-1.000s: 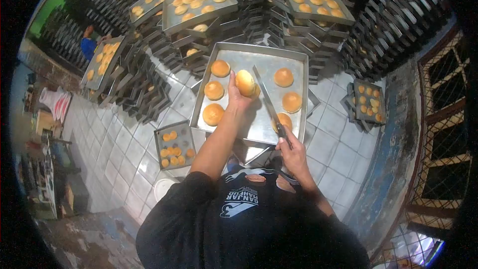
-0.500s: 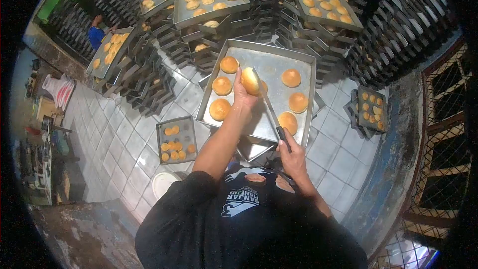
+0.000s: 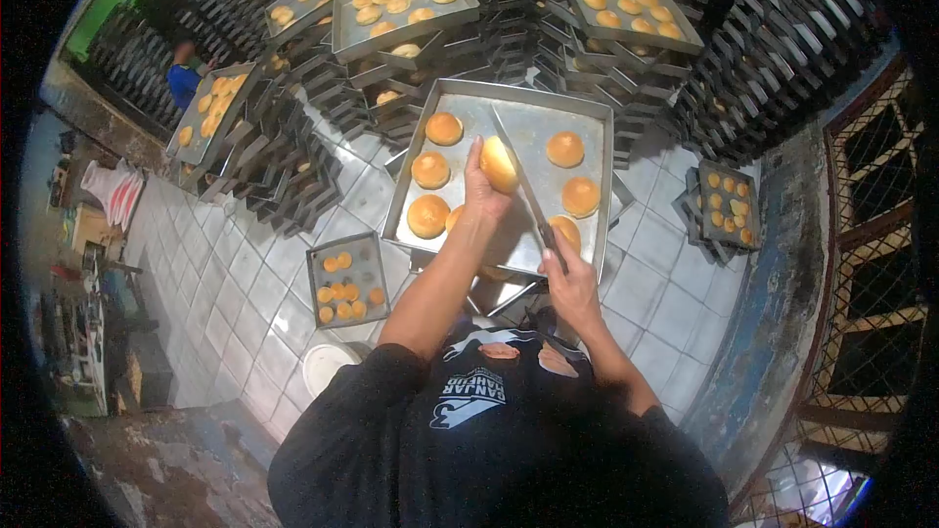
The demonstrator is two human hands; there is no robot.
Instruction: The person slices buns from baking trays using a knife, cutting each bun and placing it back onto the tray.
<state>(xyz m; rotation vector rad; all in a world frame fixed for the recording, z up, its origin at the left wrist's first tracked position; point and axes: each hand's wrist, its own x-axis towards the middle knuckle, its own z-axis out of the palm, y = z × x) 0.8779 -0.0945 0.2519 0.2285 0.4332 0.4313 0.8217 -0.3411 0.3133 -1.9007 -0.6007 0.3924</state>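
My left hand [image 3: 486, 194] is closed around a golden bun [image 3: 499, 164], held up above a metal baking tray [image 3: 460, 88]. In my right hand [image 3: 571, 279] is a long knife [image 3: 528, 192] by its dark handle. Its blade slants up and to the left along the right side of the held bun; whether it cuts in, I cannot tell. Several round buns lie on the tray, among them one at the left [image 3: 430, 170] and one at the right [image 3: 580, 197]. Another bun is partly hidden by my left wrist.
Stacked trays of buns [image 3: 399, 8] rise ahead, with more at the left [image 3: 212, 110] and right [image 3: 631, 5]. On the tiled floor are a small tray [image 3: 349, 283], a white bucket [image 3: 330, 366] and a low tray stack [image 3: 726, 205]. A person in blue [image 3: 184, 78] is far left.
The held bun and my left hand have shifted slightly right and down. The knife has slid up and left along the bun, with my right hand higher.
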